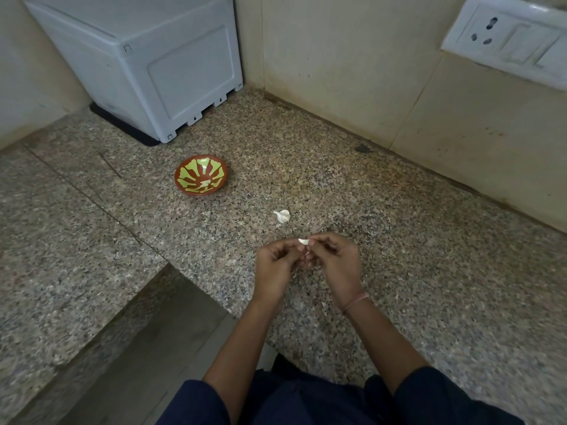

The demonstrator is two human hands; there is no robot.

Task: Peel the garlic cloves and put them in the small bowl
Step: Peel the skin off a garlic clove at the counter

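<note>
Your table (pixel 399 240): speckled stone, smooth, with a dull polish. Your small bowl (pixel 196 167): glossy glazed finish, brown and green. The white box (pixel 159 65) behind it: smooth moulded plastic, satin. The socket plate (pixel 506 38): glossy white plastic. The wall tiles (pixel 337 56): smooth, matt, beige. The garlic clove (pixel 303 241) you hold: dry, papery white skin. Your sleeves (pixel 429 397): dark matt cloth.

Domestic kitchen, seen at a corner of the worktop. A speckled granite table (pixel 337 179) meets beige tiled walls (pixel 337 72) along its far edge. A white switch-and-socket plate (pixel 506 41) is set in the right-hand wall. A white boxed appliance (pixel 147 65) stands on a dark mat (pixel 122 127) at the far left corner. A painted small bowl (pixel 201 175) and garlic (pixel 282 216) lie mid-table.
</note>
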